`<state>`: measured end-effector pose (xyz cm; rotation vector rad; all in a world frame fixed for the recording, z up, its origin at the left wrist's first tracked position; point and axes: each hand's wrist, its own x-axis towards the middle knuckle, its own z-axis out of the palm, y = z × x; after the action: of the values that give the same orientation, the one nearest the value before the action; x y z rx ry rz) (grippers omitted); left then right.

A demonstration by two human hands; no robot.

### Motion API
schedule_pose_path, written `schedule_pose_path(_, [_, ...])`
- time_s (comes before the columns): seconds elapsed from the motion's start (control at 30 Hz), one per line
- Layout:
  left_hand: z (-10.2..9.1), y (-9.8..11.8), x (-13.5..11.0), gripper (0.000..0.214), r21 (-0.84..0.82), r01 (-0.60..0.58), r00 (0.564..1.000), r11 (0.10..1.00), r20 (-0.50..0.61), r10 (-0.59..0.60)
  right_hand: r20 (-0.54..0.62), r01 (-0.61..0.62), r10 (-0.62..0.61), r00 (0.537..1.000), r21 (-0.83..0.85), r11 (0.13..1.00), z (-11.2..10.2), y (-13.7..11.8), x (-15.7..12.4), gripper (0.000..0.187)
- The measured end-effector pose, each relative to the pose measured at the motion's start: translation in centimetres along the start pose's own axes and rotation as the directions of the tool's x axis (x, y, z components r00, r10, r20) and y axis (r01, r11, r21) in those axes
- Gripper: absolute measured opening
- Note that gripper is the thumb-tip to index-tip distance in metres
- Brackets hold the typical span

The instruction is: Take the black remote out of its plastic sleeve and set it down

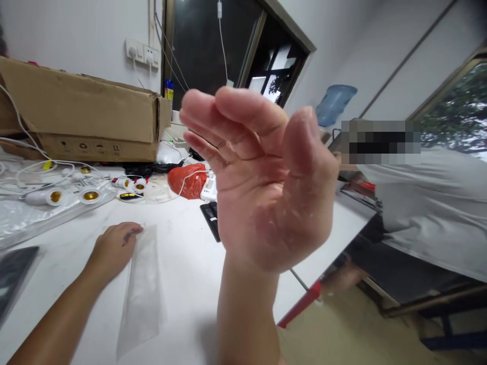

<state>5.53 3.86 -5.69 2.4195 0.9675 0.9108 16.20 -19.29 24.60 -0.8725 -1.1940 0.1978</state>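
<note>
My right hand [262, 187] is raised close to the camera, palm showing. Its fingers are slightly bent, the thumb stands apart, and nothing is in it. Lower left, my left hand [114, 247] rests on the white table [186, 284] with its fingers drawn together. A small grey thing [131, 234] shows at those fingers; I cannot tell whether it is a ring or a held piece. The fingertips touch or overlap the upper end of a long clear plastic bag [141, 291], which lies flat beside the hand.
A cardboard box [95, 116] stands at the back left. Before it lie white lamp sockets [90, 195], cables, a red plastic bag [188, 181] and a white power strip [209, 186]. A black flat object [211, 220] lies behind my right hand. A person in a light shirt [429, 203] is at right.
</note>
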Motion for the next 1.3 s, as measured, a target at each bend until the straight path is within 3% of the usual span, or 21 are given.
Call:
schedule_pose_path(0.17, [-0.3,0.4,0.0,0.029,-0.015,0.025,0.999,1.0,0.031,-0.024,0.091,0.048,-0.059,0.994,0.121,0.991,0.0,-0.3,-0.3,0.069])
schedule_pose_path(0.33, [-0.6,0.7,0.0,0.029,-0.009,0.042,0.997,0.999,0.064,-0.041,0.011,0.001,-0.003,1.0,0.202,0.979,0.3,-0.4,-0.1,0.047])
schedule_pose_path(0.5, [-0.3,0.5,0.0,0.028,-0.009,0.031,0.999,0.999,0.043,-0.031,0.001,-0.008,0.008,1.0,0.226,0.974,0.5,-0.1,-0.2,0.038])
schedule_pose_path(0.7, [-0.3,0.4,0.0,0.028,-0.016,0.029,0.999,0.999,0.045,-0.028,-0.002,-0.016,0.017,1.0,0.27,0.963,0.6,0.2,-0.4,0.042])
schedule_pose_path(0.9, [-0.5,0.9,0.0,0.028,-0.016,0.056,0.998,0.998,0.033,-0.056,0.112,-0.015,-0.019,0.994,0.294,0.956,0.5,0.9,0.0,0.046])
schedule_pose_path(1.07, [-0.5,1.0,0.0,0.029,-0.011,0.057,0.998,0.998,0.032,-0.057,0.13,-0.043,-0.004,0.991,0.351,0.935,0.6,0.9,-0.3,0.053])
schedule_pose_path(1.3, [-0.1,0.3,0.2,0.026,-0.038,0.072,0.997,0.997,0.012,-0.072,0.156,-0.013,-0.029,0.987,0.259,0.966,0.5,0.2,-0.5,0.053])
